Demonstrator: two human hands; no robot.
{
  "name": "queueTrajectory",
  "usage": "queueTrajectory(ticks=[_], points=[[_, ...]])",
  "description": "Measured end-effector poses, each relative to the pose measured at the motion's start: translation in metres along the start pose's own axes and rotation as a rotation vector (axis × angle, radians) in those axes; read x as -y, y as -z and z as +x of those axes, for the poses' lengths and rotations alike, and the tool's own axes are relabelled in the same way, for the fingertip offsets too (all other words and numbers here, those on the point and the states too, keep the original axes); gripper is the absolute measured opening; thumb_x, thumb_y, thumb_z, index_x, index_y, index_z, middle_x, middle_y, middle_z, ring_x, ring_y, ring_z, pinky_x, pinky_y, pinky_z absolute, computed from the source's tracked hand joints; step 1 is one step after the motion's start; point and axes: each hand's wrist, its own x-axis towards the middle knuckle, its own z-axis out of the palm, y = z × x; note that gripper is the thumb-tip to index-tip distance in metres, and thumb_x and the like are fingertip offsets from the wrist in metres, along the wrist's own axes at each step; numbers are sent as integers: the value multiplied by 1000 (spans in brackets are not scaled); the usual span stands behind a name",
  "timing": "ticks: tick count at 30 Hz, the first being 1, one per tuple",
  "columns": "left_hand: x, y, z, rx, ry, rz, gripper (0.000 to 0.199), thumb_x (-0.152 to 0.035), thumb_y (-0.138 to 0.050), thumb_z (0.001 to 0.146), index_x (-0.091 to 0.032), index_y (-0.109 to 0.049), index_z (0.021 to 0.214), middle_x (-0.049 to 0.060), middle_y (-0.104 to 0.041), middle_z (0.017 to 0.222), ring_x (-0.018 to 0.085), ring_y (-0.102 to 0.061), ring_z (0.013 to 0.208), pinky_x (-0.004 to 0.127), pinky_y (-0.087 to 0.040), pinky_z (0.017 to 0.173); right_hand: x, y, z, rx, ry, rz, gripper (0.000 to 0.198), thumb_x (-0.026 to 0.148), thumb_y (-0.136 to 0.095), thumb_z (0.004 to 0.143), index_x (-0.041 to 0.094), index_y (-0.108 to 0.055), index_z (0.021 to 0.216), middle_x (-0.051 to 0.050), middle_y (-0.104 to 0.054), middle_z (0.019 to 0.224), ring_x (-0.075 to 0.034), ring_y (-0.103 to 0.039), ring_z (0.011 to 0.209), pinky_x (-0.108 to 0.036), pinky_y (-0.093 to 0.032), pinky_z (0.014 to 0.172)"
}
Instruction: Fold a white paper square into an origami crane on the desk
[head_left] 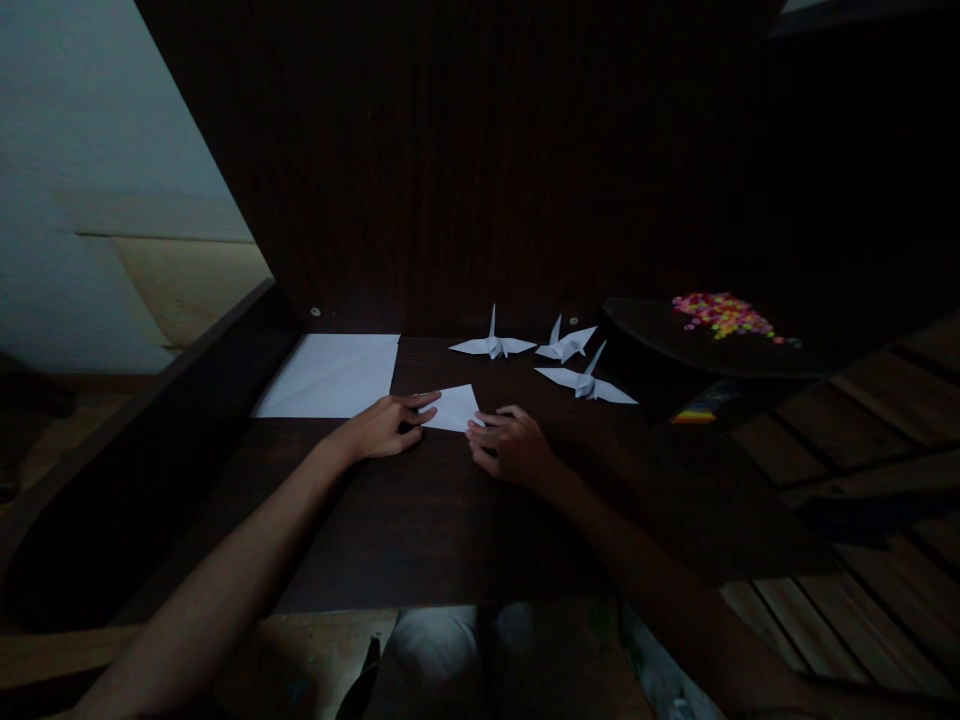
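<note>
A small folded piece of white paper lies on the dark tabletop between my hands. My left hand holds its left edge, the fingers over the paper and the thumb close to the lower side. At the right corner, my right hand has curled fingers gripping the edge. Behind the folded paper sit three white origami cranes: one with level wings, one turned at an angle, and one nearer to my right hand. Flat white sheets of paper rest to the left, beyond my left forearm.
A dark board rises behind the tabletop, and a raised side panel bounds the left. On a low rounded shelf at right is a pile of small colourful pieces. Wooden slats lie farther right. The light is dim.
</note>
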Motion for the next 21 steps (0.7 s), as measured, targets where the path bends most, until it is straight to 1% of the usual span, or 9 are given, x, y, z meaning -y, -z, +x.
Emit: queueTrajectory(ticks=[3,6,10,13,15,17,19,21], points=[[-1,2,-1,11,-1,-2,40,-25,-50,86,-21,-63,124,2,-39,148,23,-46,131,35,-35,112,0,2,0,-23,-12,-6,19,22,-55,87,23,-74,87,-5,-74,105,-20,-66,107,-38,-40,90],[-1,1,0,-19,18,-13,36,-31,-48,90,-21,-67,119,2,-41,147,23,-47,130,35,-36,112,-2,3,0,-47,-7,-2,24,21,-52,89,22,-74,78,-4,-76,98,-19,-67,102,-36,-41,85],[0,-5,3,-71,48,-12,39,-44,-49,92,-19,-70,113,5,-48,143,23,-49,129,34,-37,111,-7,4,-1,-48,48,4,25,23,-51,89,22,-73,76,-5,-76,94,-19,-69,95,-35,-42,84],[0,-8,4,-85,53,-7,39,-45,-49,92,-19,-71,112,5,-49,142,24,-50,128,35,-37,111,-9,5,-2,-64,91,2,24,24,-50,89,22,-73,83,-5,-76,94,-20,-67,99,-36,-42,85],[-2,-8,5,-93,56,-2,38,-44,-47,93,-20,-72,109,4,-49,142,24,-52,126,35,-39,110,-9,5,-2,-67,136,10,22,23,-51,89,22,-72,96,-5,-74,103,-22,-63,106,-36,-43,87],[-3,-8,5,-98,60,-1,37,-43,-47,93,-20,-73,108,4,-49,142,24,-54,124,35,-40,109,-7,5,-1,-66,165,11,26,23,-54,88,22,-70,108,-8,-72,110,-23,-61,110,-38,-43,90],[-3,-9,6,-105,71,-9,37,-43,-49,92,-19,-73,109,5,-50,141,24,-55,123,33,-41,108,-6,5,-1,-78,155,-8,29,25,-56,87,21,-68,112,-10,-71,111,-24,-61,108,-38,-44,89],[-1,-10,6,-110,84,-21,36,-43,-51,91,-20,-73,108,5,-51,140,24,-55,123,32,-41,108,-7,4,0,-99,125,-24,27,26,-58,86,21,-70,110,-12,-70,108,-23,-63,99,-38,-45,86]])
